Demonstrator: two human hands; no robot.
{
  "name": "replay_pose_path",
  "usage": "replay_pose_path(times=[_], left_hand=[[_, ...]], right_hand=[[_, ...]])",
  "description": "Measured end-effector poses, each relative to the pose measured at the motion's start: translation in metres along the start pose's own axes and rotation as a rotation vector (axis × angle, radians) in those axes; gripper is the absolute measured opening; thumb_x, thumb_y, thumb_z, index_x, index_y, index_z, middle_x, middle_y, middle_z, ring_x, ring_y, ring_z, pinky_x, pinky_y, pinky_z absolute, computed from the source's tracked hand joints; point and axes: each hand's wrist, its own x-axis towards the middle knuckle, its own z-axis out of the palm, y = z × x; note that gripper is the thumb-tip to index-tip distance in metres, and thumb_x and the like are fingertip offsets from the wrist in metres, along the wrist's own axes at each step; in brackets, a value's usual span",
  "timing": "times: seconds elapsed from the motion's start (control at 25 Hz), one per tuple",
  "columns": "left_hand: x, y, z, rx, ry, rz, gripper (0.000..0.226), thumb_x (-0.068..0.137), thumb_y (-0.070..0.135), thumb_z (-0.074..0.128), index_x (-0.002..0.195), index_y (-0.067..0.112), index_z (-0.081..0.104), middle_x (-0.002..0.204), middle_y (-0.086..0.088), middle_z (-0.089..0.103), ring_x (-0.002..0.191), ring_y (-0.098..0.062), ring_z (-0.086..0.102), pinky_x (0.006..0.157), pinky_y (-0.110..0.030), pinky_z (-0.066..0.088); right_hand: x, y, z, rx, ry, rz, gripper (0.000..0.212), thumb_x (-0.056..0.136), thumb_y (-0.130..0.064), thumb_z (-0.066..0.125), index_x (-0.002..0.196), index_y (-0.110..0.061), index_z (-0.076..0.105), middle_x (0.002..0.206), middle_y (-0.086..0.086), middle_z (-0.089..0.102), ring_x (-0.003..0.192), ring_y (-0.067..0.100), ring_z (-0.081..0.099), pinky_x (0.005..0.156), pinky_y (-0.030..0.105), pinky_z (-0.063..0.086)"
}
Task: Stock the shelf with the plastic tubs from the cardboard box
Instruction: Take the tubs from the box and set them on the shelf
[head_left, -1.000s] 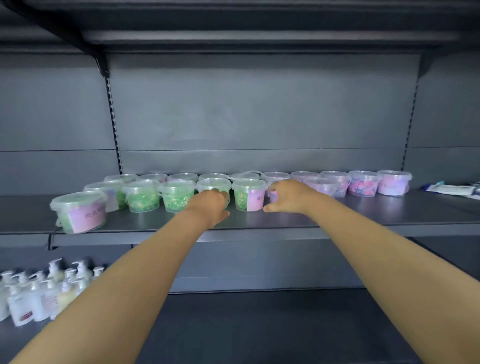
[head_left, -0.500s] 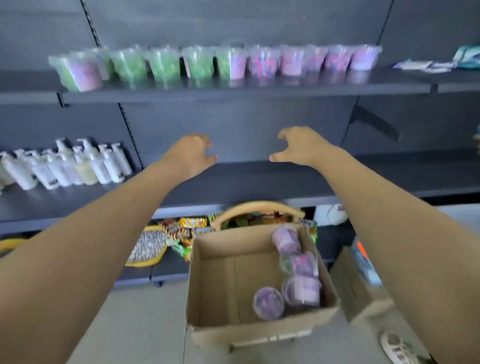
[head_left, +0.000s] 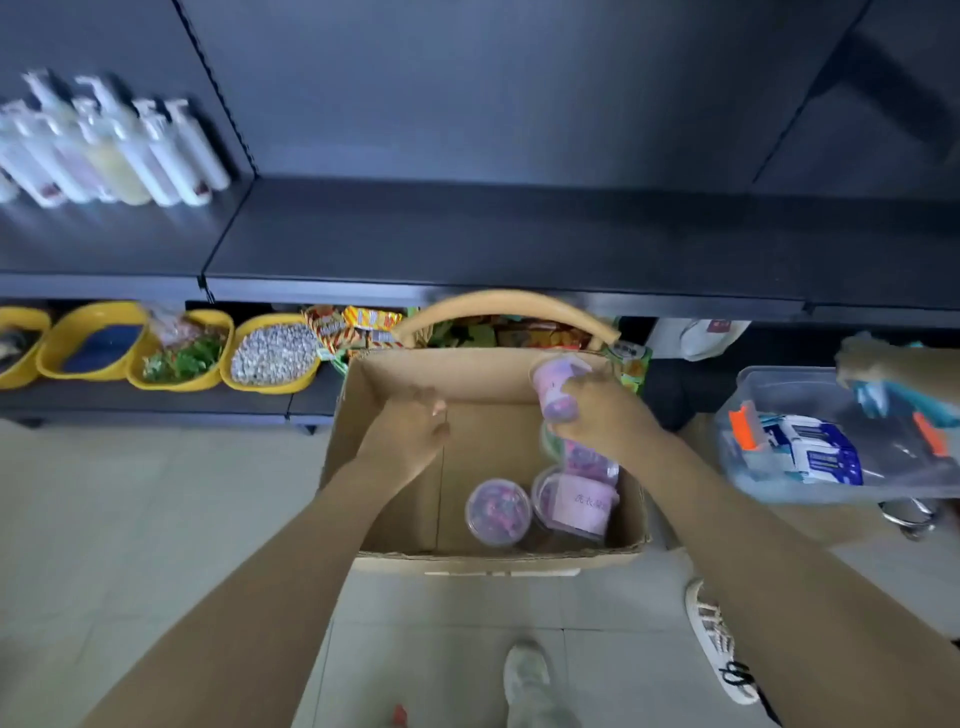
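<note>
Head view: cardboard box (head_left: 400, 499) stands open on the floor below the dark shelf (head_left: 493, 244). Right hand (head_left: 605, 415) is inside the box at its far right corner, fingers closed around 1 purple tub (head_left: 556, 387), which is tilted. Left hand (head_left: 410, 434) hovers over the box's left half, fingers loosely spread, holding nothing. 3 more tubs lie on the box floor at right: 1 lid-up (head_left: 497, 512), 1 labelled and on its side (head_left: 576, 501), 1 partly hidden under the right wrist (head_left: 587, 460).
</note>
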Motion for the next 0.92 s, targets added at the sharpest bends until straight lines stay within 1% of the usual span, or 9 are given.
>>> replay_pose_path(times=[0.08, 0.2, 0.44, 0.52, 0.56, 0.64, 0.68, 0.8, 0.92], left_hand=[[0.004, -0.006, 0.042, -0.11, -0.017, -0.144, 0.028, 0.087, 0.013, 0.055, 0.113, 0.003, 0.061, 0.116, -0.016, 0.061, 0.112, -0.03, 0.056, 0.094, -0.03, 0.041], [0.004, -0.021, 0.095, -0.225, -0.079, -0.341, 0.029, 0.089, 0.01, 0.053, 0.116, 0.003, 0.06, 0.119, -0.014, 0.061, 0.112, -0.028, 0.056, 0.096, -0.028, 0.041], [0.018, -0.053, 0.183, -0.36, -0.206, -0.518, 0.024, 0.087, 0.007, 0.055, 0.108, -0.003, 0.061, 0.111, -0.02, 0.064, 0.104, -0.033, 0.06, 0.092, -0.033, 0.046], [0.028, -0.054, 0.201, -0.398, -0.24, -0.537, 0.021, 0.086, 0.007, 0.057, 0.103, -0.003, 0.062, 0.106, -0.018, 0.065, 0.095, -0.028, 0.06, 0.08, -0.027, 0.044], [0.032, -0.054, 0.209, -0.418, -0.255, -0.545, 0.02, 0.086, 0.008, 0.057, 0.102, -0.001, 0.062, 0.105, -0.015, 0.065, 0.092, -0.025, 0.059, 0.076, -0.025, 0.042], [0.043, -0.051, 0.226, -0.447, -0.285, -0.539, 0.02, 0.086, 0.008, 0.055, 0.103, 0.001, 0.063, 0.104, -0.014, 0.066, 0.095, -0.026, 0.061, 0.078, -0.028, 0.044], [0.047, -0.047, 0.233, -0.443, -0.307, -0.532, 0.02, 0.087, 0.008, 0.053, 0.104, 0.001, 0.063, 0.105, -0.015, 0.066, 0.099, -0.028, 0.061, 0.081, -0.029, 0.044], [0.06, -0.029, 0.243, -0.441, -0.366, -0.471, 0.019, 0.089, 0.008, 0.049, 0.1, 0.004, 0.064, 0.111, -0.014, 0.066, 0.107, -0.027, 0.059, 0.083, -0.026, 0.041], [0.074, -0.011, 0.246, -0.505, -0.379, -0.438, 0.022, 0.091, 0.009, 0.051, 0.109, 0.005, 0.064, 0.114, -0.01, 0.065, 0.109, -0.022, 0.058, 0.08, -0.018, 0.036]], right_hand=[[0.012, 0.025, 0.043, 0.015, -0.076, 0.029, 0.042, 0.087, -0.04, 0.057, 0.119, -0.013, 0.056, 0.114, 0.009, 0.059, 0.107, 0.029, 0.056, 0.087, 0.036, 0.047], [0.019, 0.054, 0.099, 0.049, -0.114, 0.102, 0.037, 0.088, -0.041, 0.053, 0.108, -0.01, 0.056, 0.106, 0.009, 0.062, 0.103, 0.028, 0.058, 0.082, 0.034, 0.046], [0.013, 0.076, 0.18, 0.186, -0.095, 0.44, 0.045, 0.088, -0.037, 0.059, 0.114, 0.001, 0.054, 0.115, 0.018, 0.057, 0.105, 0.032, 0.055, 0.085, 0.034, 0.043], [0.016, 0.076, 0.197, 0.251, -0.064, 0.59, 0.055, 0.087, -0.04, 0.06, 0.119, 0.004, 0.051, 0.121, 0.021, 0.05, 0.109, 0.035, 0.052, 0.09, 0.035, 0.041], [0.017, 0.077, 0.206, 0.289, -0.069, 0.653, 0.064, 0.085, -0.05, 0.057, 0.12, 0.004, 0.05, 0.121, 0.02, 0.048, 0.11, 0.034, 0.05, 0.091, 0.034, 0.039], [0.019, 0.076, 0.221, 0.375, -0.082, 0.708, 0.088, 0.075, -0.071, 0.042, 0.12, 0.003, 0.052, 0.12, 0.019, 0.048, 0.112, 0.032, 0.046, 0.089, 0.029, 0.029], [0.02, 0.074, 0.225, 0.462, -0.071, 0.744, 0.092, 0.074, -0.072, 0.044, 0.123, 0.005, 0.049, 0.12, 0.02, 0.049, 0.115, 0.033, 0.045, 0.087, 0.028, 0.026], [0.022, 0.07, 0.229, 0.829, -0.04, 0.937, 0.083, 0.075, -0.039, 0.075, 0.131, 0.006, 0.034, 0.122, 0.016, 0.054, 0.114, 0.03, 0.052, 0.078, 0.026, 0.035], [0.024, 0.071, 0.227, 0.976, -0.024, 1.011, 0.081, 0.072, -0.031, 0.08, 0.132, 0.0, 0.035, 0.115, 0.007, 0.058, 0.102, 0.025, 0.057, 0.077, 0.026, 0.038]])
